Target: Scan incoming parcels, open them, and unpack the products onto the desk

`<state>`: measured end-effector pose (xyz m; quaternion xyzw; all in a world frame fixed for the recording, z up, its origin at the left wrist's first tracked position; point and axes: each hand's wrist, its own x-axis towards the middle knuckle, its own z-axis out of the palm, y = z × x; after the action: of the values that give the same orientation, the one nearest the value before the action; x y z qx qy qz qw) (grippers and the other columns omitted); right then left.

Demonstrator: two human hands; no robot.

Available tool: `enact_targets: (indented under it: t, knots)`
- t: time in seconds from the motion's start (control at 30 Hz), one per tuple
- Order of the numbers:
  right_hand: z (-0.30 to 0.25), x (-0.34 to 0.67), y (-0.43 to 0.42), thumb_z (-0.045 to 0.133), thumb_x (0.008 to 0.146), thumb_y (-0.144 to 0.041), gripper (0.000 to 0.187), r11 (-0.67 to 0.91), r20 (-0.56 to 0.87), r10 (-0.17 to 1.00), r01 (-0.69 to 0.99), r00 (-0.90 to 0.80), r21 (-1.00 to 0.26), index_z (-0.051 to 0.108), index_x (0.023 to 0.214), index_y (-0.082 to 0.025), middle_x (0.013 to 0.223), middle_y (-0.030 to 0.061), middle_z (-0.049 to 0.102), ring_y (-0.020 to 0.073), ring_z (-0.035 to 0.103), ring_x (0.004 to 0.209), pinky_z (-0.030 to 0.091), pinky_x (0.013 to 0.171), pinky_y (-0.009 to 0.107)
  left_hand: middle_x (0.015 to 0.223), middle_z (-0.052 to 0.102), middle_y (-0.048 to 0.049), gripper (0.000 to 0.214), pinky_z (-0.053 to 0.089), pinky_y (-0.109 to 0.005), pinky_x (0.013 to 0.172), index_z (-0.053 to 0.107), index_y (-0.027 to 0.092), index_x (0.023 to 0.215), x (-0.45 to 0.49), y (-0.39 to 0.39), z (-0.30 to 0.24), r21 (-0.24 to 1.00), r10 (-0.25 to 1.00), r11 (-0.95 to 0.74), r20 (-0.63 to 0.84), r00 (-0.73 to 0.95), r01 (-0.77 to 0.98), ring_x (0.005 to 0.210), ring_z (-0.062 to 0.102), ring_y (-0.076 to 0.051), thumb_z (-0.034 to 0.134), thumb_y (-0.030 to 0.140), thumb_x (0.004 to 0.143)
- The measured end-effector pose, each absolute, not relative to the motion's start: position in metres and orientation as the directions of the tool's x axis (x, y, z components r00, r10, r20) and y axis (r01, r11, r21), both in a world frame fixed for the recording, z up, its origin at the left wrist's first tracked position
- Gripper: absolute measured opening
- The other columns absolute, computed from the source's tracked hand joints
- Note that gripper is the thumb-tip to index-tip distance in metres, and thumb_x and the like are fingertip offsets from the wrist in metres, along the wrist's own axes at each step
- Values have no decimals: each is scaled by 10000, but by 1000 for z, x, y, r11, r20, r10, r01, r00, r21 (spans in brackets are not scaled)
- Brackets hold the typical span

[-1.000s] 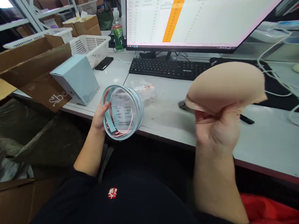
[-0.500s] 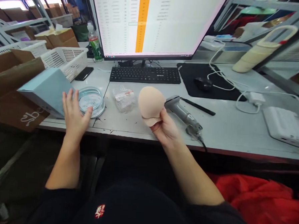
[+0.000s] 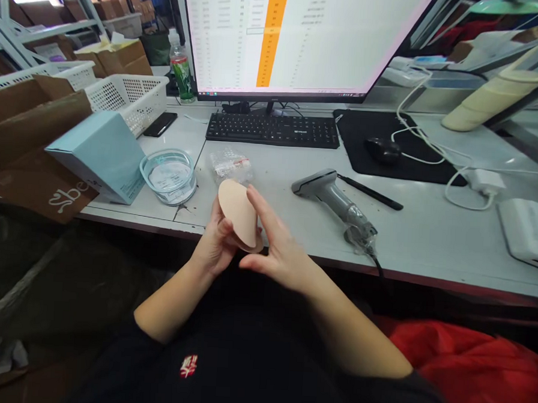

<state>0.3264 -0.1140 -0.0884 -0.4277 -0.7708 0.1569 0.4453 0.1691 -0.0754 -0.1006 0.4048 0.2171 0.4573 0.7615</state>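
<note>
A beige foam pad (image 3: 238, 215), rounded and cup-shaped, is held up in front of the desk edge between both hands. My left hand (image 3: 216, 242) grips it from the left with fingers curled behind it. My right hand (image 3: 279, 248) presses its fingers along the pad's right side. A clear round plastic case (image 3: 168, 176) with a printed label lies on the desk to the left, untouched. Beside it stands a light blue box (image 3: 101, 154). A small clear plastic bag (image 3: 230, 163) lies just behind the pad.
A grey barcode scanner (image 3: 332, 200) lies on the white desk (image 3: 429, 246) to the right. Behind are a black keyboard (image 3: 273, 129), monitor (image 3: 300, 35), mouse (image 3: 382, 150) on a black mat, white baskets (image 3: 129, 98), phone (image 3: 160, 124), cardboard boxes (image 3: 28, 141) and cables.
My left hand left the clear case on the desk and came over to the pad. My right hand brought the pad down and left, so both hands now hold it.
</note>
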Motion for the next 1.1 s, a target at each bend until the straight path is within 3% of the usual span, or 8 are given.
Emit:
enact_targets:
  t: [0.07,0.2,0.37,0.47,0.57,0.7,0.93,1.1]
  knots:
    - [-90,322,-118,740,879,-531,960,577,559,801,524,-214,-626,249,1648,-231,1692,177,239,345,297,1542,356,1211,578,1563,458,-73,979,425,-448,1189,418,355,1490,172,-79,-104,829,893,164,106,437,-535,1485,377,-347,853,689,679]
    - [-89,320,-123,567,1018,-345,556,551,583,809,446,-78,-705,455,1555,-262,1571,120,492,272,497,1428,432,1176,495,1651,318,-29,940,476,-417,1139,328,438,1526,175,-83,-112,834,902,142,113,416,-533,1518,326,-326,824,625,750]
    - [-89,330,-123,536,1038,-425,438,414,444,894,279,54,-867,596,1435,-251,1399,86,659,255,651,1244,561,1024,414,1619,377,-27,904,469,-503,1154,246,431,1550,171,-79,-114,789,887,288,-6,461,-543,1489,373,-344,741,560,804]
    - [-94,349,-115,590,1007,-465,366,360,430,848,259,310,-896,709,1256,-224,1234,82,738,262,697,1138,577,982,410,1615,380,-43,840,562,-592,1016,300,409,1530,161,-77,-108,719,793,455,-59,606,-526,1430,436,-416,701,516,800]
    - [-101,370,-106,671,943,-515,371,323,375,804,191,461,-927,740,1156,-219,1119,77,762,280,714,1062,594,914,416,1571,434,-99,811,617,-578,876,365,362,1509,149,-77,-101,640,694,578,-59,718,-506,1370,490,-471,650,636,800]
    - [-106,381,-104,728,878,-559,418,312,307,798,80,518,-947,746,1123,-221,1080,69,763,302,708,1079,608,853,411,1591,404,-151,904,618,-565,850,316,352,1549,139,-77,-93,566,570,705,-93,816,-427,1386,459,-514,658,708,792]
    - [-102,380,-114,753,855,-538,380,311,281,809,29,516,-950,757,1081,-232,1026,60,764,287,717,1049,603,874,414,1599,371,-221,999,489,-755,964,219,331,1601,128,-74,-93,499,445,801,-126,887,-331,1403,401,-572,634,773,806]
    - [-99,387,-117,741,869,-528,378,275,269,833,60,483,-960,753,1095,-225,1001,61,760,284,719,1021,601,847,407,1612,352,-217,1034,537,-713,927,225,314,1603,126,-77,-93,515,427,806,-166,889,-291,1403,402,-571,654,783,787]
